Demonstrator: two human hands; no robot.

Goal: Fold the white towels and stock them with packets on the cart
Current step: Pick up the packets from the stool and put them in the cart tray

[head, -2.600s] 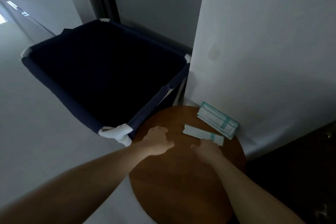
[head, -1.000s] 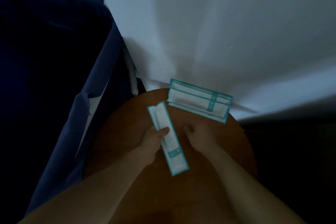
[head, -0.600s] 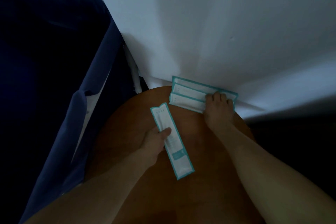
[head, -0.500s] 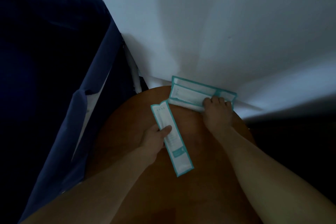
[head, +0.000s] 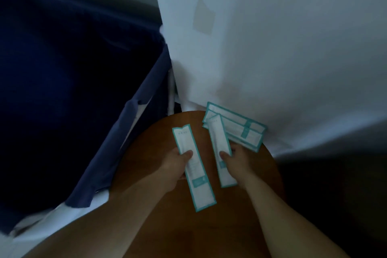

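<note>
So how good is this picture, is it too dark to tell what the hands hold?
Head view: dim bluish light, no glare, edges a little soft; the navy bin sinks to near-black, and the wide lens bends the white wall. Readable enough: the left hand grips the left packet, the right hand the right packet, over the wooden table.

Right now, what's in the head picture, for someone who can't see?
The left hand holds one long white teal-edged packet and the right hand a second packet, over a round brown wooden table. More packets lie stacked by the white wall; a dark blue fabric bin stands left.
</note>
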